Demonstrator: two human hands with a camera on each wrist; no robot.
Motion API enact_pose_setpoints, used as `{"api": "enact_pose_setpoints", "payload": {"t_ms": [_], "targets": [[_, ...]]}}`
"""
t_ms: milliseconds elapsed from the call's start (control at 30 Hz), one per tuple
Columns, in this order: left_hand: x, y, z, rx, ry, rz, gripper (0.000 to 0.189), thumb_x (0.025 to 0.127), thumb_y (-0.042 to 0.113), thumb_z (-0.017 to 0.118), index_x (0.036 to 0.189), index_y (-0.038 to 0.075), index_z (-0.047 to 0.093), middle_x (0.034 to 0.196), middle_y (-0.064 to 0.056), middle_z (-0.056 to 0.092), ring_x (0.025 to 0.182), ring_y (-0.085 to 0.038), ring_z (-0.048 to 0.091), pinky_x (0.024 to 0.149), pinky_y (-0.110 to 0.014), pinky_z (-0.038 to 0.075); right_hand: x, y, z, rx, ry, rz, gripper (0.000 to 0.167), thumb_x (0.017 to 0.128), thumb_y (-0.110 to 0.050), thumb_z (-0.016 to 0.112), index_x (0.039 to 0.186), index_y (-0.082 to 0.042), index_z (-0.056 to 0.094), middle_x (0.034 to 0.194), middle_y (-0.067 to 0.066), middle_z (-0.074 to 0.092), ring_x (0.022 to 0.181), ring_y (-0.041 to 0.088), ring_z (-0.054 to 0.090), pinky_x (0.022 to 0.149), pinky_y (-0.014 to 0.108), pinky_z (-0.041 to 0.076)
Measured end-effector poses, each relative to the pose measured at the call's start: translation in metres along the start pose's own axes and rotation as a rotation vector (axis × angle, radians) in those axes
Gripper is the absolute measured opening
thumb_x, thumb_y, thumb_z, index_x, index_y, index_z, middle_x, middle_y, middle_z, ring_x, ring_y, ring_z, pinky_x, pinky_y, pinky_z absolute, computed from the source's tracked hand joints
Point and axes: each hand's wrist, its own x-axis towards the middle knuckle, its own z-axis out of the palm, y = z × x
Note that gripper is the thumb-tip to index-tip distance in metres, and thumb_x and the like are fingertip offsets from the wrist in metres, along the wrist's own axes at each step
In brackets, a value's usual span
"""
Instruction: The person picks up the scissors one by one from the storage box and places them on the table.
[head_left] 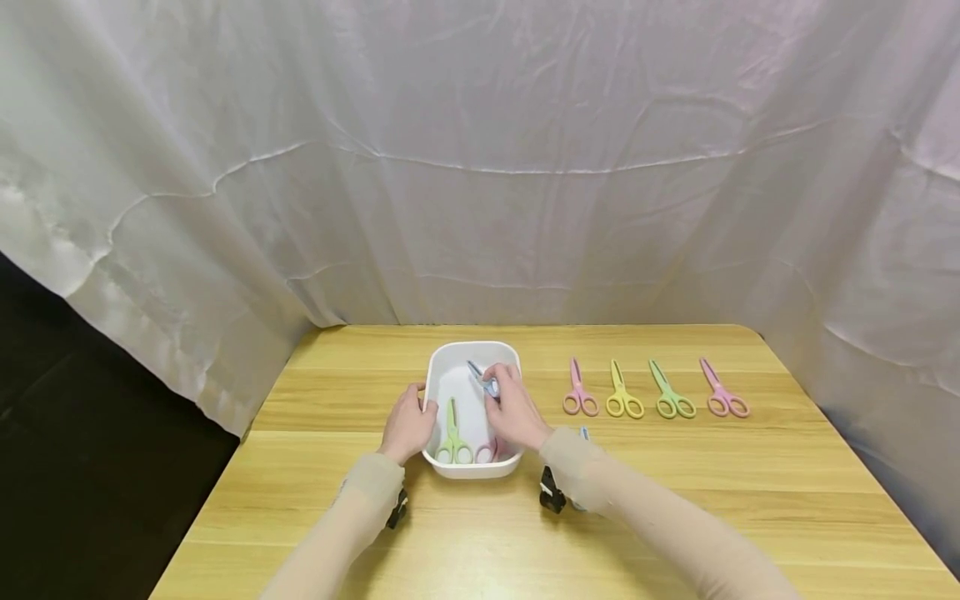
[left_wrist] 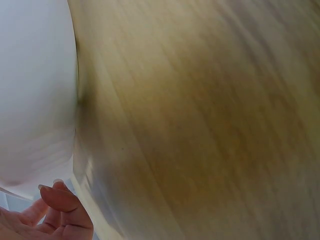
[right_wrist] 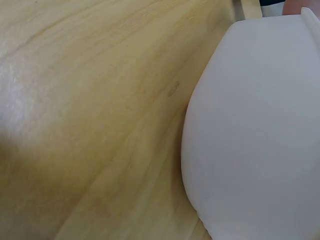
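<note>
A white plastic bin (head_left: 471, 472) stands on the table. My left hand (head_left: 409, 423) grips its left side, thumb at the rim and fingers along the outer wall; in the left wrist view the curled fingers (left_wrist: 62, 205) show beside the bin. My right hand (head_left: 514, 410) reaches over the right rim and pinches blue scissors (head_left: 476, 368) inside the bin, blades pointing to the far left. Green scissors (head_left: 452, 433) lie in the bin at the near left. Pink scissors (head_left: 486, 452) beside them are partly hidden by my right hand.
Right of the bin lies a row of scissors: pink (head_left: 577, 388), yellow (head_left: 618, 390), green (head_left: 665, 392) and another pink pair (head_left: 720, 390). A blue pair (head_left: 584, 433) is mostly hidden under my right forearm. A pale curtain (head_left: 525, 233) hangs behind the table.
</note>
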Motion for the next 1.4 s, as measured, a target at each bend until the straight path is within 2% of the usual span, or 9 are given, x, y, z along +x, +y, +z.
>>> {"api": "enact_pose_setpoints", "payload": {"t_ms": [233, 300, 433, 600, 700, 800, 900, 1167, 1400], "targets": [[0.001, 0.0, 0.001, 0.004, 0.001, 0.007, 0.052, 0.099, 0.025, 0.047, 0.145, 0.002, 0.046, 0.106, -0.014, 0.062, 0.093, -0.026, 0.059, 0.087, -0.044, 0.051, -0.001, 0.0, -0.004, 0.161, -0.025, 0.071, 0.022, 0.091, 0.004, 0.056, 0.109, -0.003, 0.046, 0.095, 0.019, 0.066, 0.068, 0.017, 0.061, 0.052, 0.022, 0.051], [0.001, -0.001, 0.001, 0.001, 0.003, 0.01, 0.051, 0.099, 0.025, 0.047, 0.145, 0.002, 0.046, 0.106, -0.014, 0.062, 0.093, -0.026, 0.059, 0.086, -0.044, 0.051, -0.001, 0.001, -0.004, 0.215, -0.026, 0.094, 0.021, 0.092, 0.003, 0.056, 0.108, -0.003, 0.044, 0.095, 0.022, 0.069, 0.067, 0.019, 0.065, 0.049, 0.022, 0.052], [0.002, -0.001, 0.001, -0.004, 0.003, 0.01, 0.051, 0.099, 0.025, 0.047, 0.145, 0.002, 0.046, 0.107, -0.015, 0.062, 0.093, -0.026, 0.059, 0.086, -0.044, 0.051, 0.001, 0.002, -0.004, 0.274, 0.002, 0.136, 0.021, 0.093, 0.002, 0.056, 0.107, -0.005, 0.043, 0.097, 0.022, 0.069, 0.073, 0.021, 0.067, 0.053, 0.024, 0.054], [0.001, 0.0, 0.001, -0.009, -0.005, 0.005, 0.051, 0.1, 0.025, 0.047, 0.146, 0.001, 0.045, 0.108, -0.015, 0.062, 0.095, -0.026, 0.059, 0.088, -0.045, 0.052, 0.001, 0.001, -0.005, 0.353, 0.039, 0.214, 0.023, 0.094, 0.001, 0.056, 0.11, -0.007, 0.042, 0.11, 0.025, 0.065, 0.082, 0.029, 0.068, 0.053, 0.024, 0.052], [0.0, 0.001, 0.001, -0.009, -0.006, 0.004, 0.051, 0.1, 0.025, 0.047, 0.146, 0.001, 0.045, 0.108, -0.015, 0.062, 0.095, -0.027, 0.059, 0.088, -0.045, 0.052, 0.001, 0.001, -0.005, 0.399, 0.059, 0.249, 0.027, 0.094, 0.001, 0.057, 0.115, -0.008, 0.043, 0.118, 0.027, 0.063, 0.09, 0.032, 0.07, 0.06, 0.027, 0.056], [0.0, 0.002, 0.001, -0.008, -0.004, 0.003, 0.052, 0.1, 0.025, 0.047, 0.146, 0.001, 0.045, 0.108, -0.015, 0.062, 0.095, -0.027, 0.059, 0.089, -0.046, 0.051, 0.001, 0.001, -0.006, 0.43, 0.075, 0.265, 0.034, 0.094, 0.001, 0.059, 0.122, -0.009, 0.042, 0.121, 0.027, 0.061, 0.092, 0.027, 0.069, 0.073, 0.036, 0.061], [0.0, 0.002, 0.001, -0.01, -0.005, 0.003, 0.052, 0.1, 0.025, 0.047, 0.146, 0.001, 0.046, 0.108, -0.016, 0.063, 0.095, -0.027, 0.059, 0.089, -0.046, 0.051, 0.001, 0.001, -0.006, 0.484, 0.087, 0.294, 0.041, 0.094, 0.001, 0.06, 0.129, -0.008, 0.041, 0.119, 0.026, 0.061, 0.088, 0.022, 0.068, 0.078, 0.043, 0.061], [0.001, 0.001, 0.0, -0.007, -0.009, 0.006, 0.051, 0.1, 0.024, 0.047, 0.145, 0.0, 0.045, 0.108, -0.016, 0.063, 0.094, -0.027, 0.06, 0.086, -0.045, 0.052, 0.002, 0.001, -0.01, 0.624, 0.126, 0.354, 0.052, 0.094, 0.001, 0.059, 0.139, -0.002, 0.034, 0.095, 0.013, 0.068, 0.072, 0.011, 0.061, 0.061, 0.025, 0.052], [0.001, -0.001, 0.0, -0.008, -0.005, -0.004, 0.051, 0.1, 0.025, 0.047, 0.145, 0.002, 0.046, 0.108, -0.015, 0.063, 0.095, -0.027, 0.06, 0.088, -0.045, 0.052, 0.001, -0.002, -0.014, 0.751, 0.145, 0.392, 0.056, 0.09, 0.006, 0.06, 0.138, 0.0, 0.033, 0.086, 0.003, 0.068, 0.069, 0.006, 0.063, 0.063, 0.017, 0.05]]}}
